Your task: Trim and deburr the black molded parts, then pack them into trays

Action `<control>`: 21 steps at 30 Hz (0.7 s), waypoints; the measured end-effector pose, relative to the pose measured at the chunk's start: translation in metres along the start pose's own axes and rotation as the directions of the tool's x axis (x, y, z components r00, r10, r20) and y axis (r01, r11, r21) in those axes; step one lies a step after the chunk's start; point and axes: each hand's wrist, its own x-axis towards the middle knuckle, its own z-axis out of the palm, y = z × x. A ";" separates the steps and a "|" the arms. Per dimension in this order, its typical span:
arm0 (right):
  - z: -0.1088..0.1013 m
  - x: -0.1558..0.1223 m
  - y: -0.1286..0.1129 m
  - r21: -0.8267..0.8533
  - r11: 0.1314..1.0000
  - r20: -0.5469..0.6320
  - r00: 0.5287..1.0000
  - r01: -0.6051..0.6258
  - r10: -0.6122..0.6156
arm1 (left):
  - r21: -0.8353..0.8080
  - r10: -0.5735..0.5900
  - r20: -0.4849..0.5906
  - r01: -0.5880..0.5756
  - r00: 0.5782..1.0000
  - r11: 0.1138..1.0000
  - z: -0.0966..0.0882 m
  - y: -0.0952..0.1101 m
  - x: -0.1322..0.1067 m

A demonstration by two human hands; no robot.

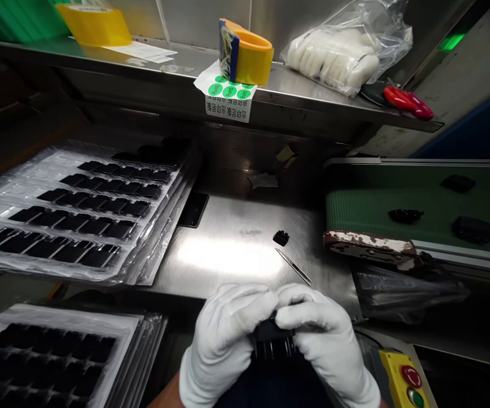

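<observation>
In white gloves, my left hand and my right hand meet at the front edge of the steel bench. Between them they grip a small black plastic part, its lower side showing shiny strips. The fingers of both hands are closed around its top and sides, which hide much of it. Just beyond my hands a scalpel-like metal tool lies on the bench. Close behind that tool rests another small black piece.
At left, stacked clear trays carry rows of black parts; another tray stack sits lower. A green conveyor belt with black parts runs at right. Overhead, a shelf bears tape and bagged gloves. A yellow button box stands lower right.
</observation>
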 end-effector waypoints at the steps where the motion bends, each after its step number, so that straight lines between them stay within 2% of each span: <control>1: 0.000 0.000 -0.001 0.005 1.000 0.003 1.000 0.002 -0.002 | 0.010 0.009 -0.003 -0.009 1.000 1.000 0.000 0.000 0.000; 5: 0.000 -0.001 0.000 0.007 1.000 0.000 1.000 -0.008 0.008 | -0.010 0.036 -0.022 -0.037 0.999 0.999 0.002 -0.002 0.000; 9: 0.001 -0.001 0.002 -0.006 1.000 -0.017 1.000 -0.023 0.023 | -0.023 -0.005 -0.034 0.004 0.999 1.000 0.004 -0.003 -0.002; 12: 0.002 0.001 0.008 0.113 0.988 -0.030 0.993 -0.109 0.114 | -0.048 0.001 -0.033 -0.003 0.999 0.999 0.002 -0.001 -0.001; 14: 0.004 0.002 0.012 0.315 0.915 0.008 0.965 -0.251 0.262 | -0.095 0.016 0.018 -0.014 1.000 0.995 0.000 0.000 0.000; 16: 0.007 0.002 0.016 0.498 0.783 0.073 0.918 -0.373 0.391 | -0.135 -0.016 0.097 0.029 0.995 0.990 -0.002 0.001 0.003; 18: 0.011 0.003 0.020 0.596 0.684 0.115 0.889 -0.419 0.444 | -0.144 -0.076 0.154 0.098 0.985 0.985 -0.003 0.003 0.005; 21: 0.015 0.004 0.023 0.633 0.644 0.126 0.878 -0.429 0.462 | -0.154 -0.128 0.160 0.153 0.979 0.976 -0.005 0.003 0.006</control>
